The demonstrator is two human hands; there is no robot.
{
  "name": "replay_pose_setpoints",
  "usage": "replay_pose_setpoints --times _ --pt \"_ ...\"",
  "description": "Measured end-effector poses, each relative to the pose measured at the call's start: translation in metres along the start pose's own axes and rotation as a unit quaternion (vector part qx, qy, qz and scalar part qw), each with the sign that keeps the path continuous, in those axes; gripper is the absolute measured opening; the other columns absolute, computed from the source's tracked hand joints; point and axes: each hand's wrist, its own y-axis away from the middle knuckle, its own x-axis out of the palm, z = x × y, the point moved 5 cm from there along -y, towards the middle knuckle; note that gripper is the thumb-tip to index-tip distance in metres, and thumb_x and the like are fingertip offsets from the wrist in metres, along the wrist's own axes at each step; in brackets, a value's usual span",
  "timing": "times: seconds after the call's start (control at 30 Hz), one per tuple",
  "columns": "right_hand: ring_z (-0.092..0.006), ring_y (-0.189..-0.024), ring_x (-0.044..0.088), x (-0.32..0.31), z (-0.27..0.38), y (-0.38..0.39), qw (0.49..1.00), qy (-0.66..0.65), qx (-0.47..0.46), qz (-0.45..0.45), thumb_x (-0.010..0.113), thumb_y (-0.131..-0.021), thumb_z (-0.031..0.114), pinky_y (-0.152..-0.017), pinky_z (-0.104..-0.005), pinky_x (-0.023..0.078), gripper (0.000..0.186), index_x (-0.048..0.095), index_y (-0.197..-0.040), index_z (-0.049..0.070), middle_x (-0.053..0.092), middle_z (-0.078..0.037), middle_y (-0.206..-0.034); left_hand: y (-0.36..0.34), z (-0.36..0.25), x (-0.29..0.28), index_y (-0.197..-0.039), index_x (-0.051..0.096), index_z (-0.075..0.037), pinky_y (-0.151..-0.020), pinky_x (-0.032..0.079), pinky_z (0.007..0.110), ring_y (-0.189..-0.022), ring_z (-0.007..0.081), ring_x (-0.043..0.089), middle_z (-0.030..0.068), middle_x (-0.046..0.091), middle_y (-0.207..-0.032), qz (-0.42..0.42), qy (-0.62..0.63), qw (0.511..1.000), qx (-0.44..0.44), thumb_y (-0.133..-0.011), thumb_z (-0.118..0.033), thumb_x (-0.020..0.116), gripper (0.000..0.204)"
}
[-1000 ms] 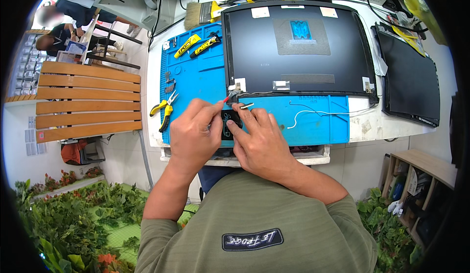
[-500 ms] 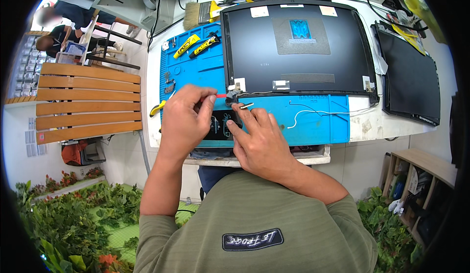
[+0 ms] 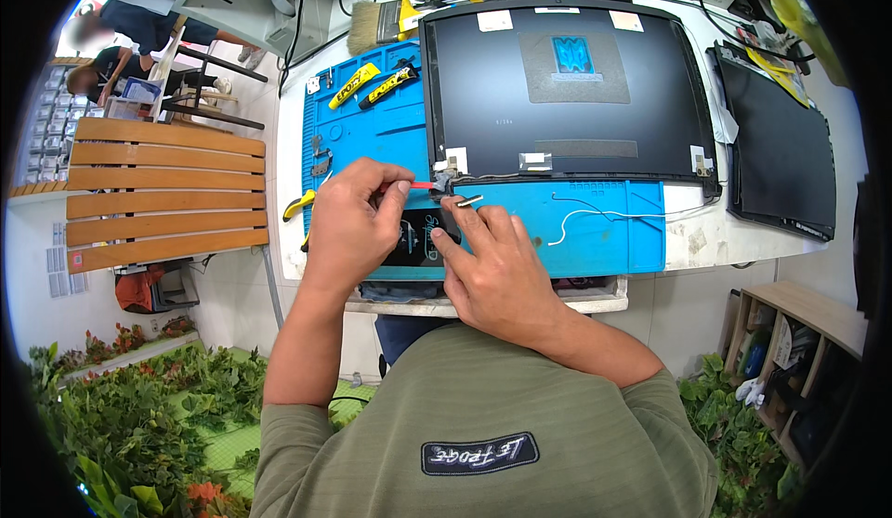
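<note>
A dark laptop lid (image 3: 483, 81) lies inner side up on a blue work mat (image 3: 595, 239). Its display cable (image 3: 492, 178) runs along the near edge. My left hand (image 3: 358, 216) pinches a thin red stick (image 3: 423, 184), whose tip reaches the grey hinge area (image 3: 441, 182) at the lid's near left corner. Just below that corner is my right hand (image 3: 492, 258), fingers stretched and apart, the index fingertip against it. A small metal connector (image 3: 469, 200) shows by those fingers. Between my hands lies a black card-like item (image 3: 418, 244), partly covered.
Two yellow-and-black tubes (image 3: 372, 86) and small metal hinge parts (image 3: 321, 160) lie on the mat's left. A broad brush (image 3: 376, 26) rests behind. Another black laptop panel (image 3: 776, 137) is at the right. A loose white wire (image 3: 604, 211) crosses the mat. People (image 3: 116, 67) are at far left.
The red stick's tip has shifted very slightly at the corner. Both hands otherwise keep nearly the same position, and the lid has not visibly moved on the mat.
</note>
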Motion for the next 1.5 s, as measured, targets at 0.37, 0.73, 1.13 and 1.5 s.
replay_pose_setpoints --times 0.37,0.73,1.13,1.5 --pt "-0.0372 -0.120 0.062 -0.003 0.002 -0.002 1.000 -0.006 0.016 -0.008 0.081 -0.086 0.005 -0.096 -0.0479 0.053 0.043 0.082 -0.128 -0.005 0.066 -0.027 -0.155 -0.020 0.022 0.003 -0.115 0.081 0.002 -0.085 0.059 0.033 -0.090 0.0166 0.075 0.0103 0.081 -0.102 0.057 0.034 0.998 -0.017 -0.109 -0.008 0.077 0.013" --pt "-0.0387 -0.125 0.059 0.001 -0.001 0.000 1.000 -0.003 0.009 0.011 0.084 -0.086 0.013 -0.098 -0.0478 0.050 0.050 0.080 -0.131 -0.008 0.060 -0.029 -0.160 -0.034 0.020 0.005 -0.109 0.085 -0.001 -0.079 0.060 0.039 -0.084 0.0279 0.078 0.0164 0.083 -0.103 0.080 0.008 0.996 -0.029 -0.102 -0.011 0.083 0.012" --pt "-0.0384 -0.124 0.059 0.000 0.000 -0.001 1.000 0.000 0.007 0.005 0.084 -0.086 0.013 -0.096 -0.0475 0.050 0.050 0.080 -0.131 -0.008 0.060 -0.028 -0.160 -0.030 0.015 -0.002 -0.110 0.081 0.000 -0.077 0.057 0.034 -0.083 0.0180 0.073 0.0113 0.079 -0.096 0.058 0.025 0.998 -0.009 -0.104 -0.005 0.080 0.008" --pt "-0.0385 -0.125 0.060 0.001 0.000 -0.001 1.000 0.000 0.006 0.002 0.084 -0.085 0.013 -0.095 -0.0476 0.050 0.049 0.080 -0.130 -0.008 0.061 -0.028 -0.159 -0.026 0.013 0.001 -0.111 0.080 0.001 -0.075 0.052 0.032 -0.081 0.0144 0.064 0.0088 0.079 -0.098 0.076 0.014 0.997 -0.021 -0.107 -0.007 0.079 0.009"
